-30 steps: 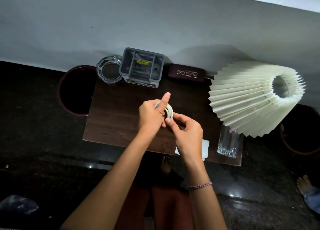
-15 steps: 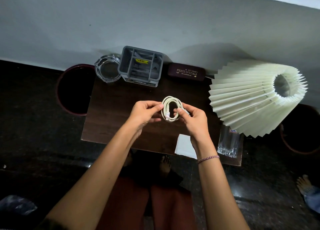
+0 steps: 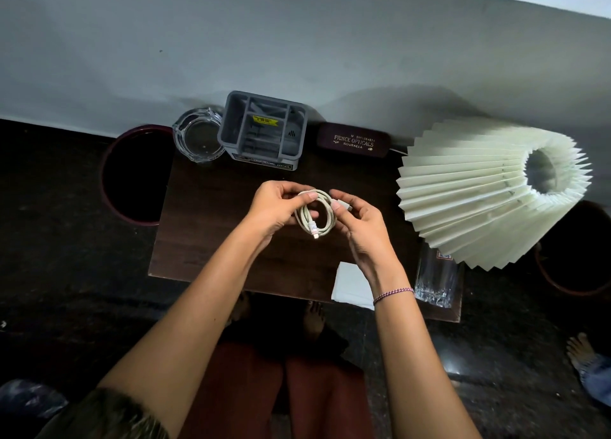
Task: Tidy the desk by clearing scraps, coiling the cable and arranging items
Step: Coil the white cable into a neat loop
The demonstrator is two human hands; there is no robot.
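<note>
White cable (image 3: 315, 212) sits coiled above the worktop (image 3: 211, 227), left hand (image 3: 276, 207) and right hand (image 3: 358, 222) each in a pinching grip on it; stowing it and moving the paper (image 3: 350, 285) look left.

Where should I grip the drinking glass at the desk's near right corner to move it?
Grip the drinking glass around its lower side wall, coming from the near side at the desk edge. It stands upright, and the pleated lampshade overhangs its top, so a reach from above looks blocked. The paper lies on its left.
</note>
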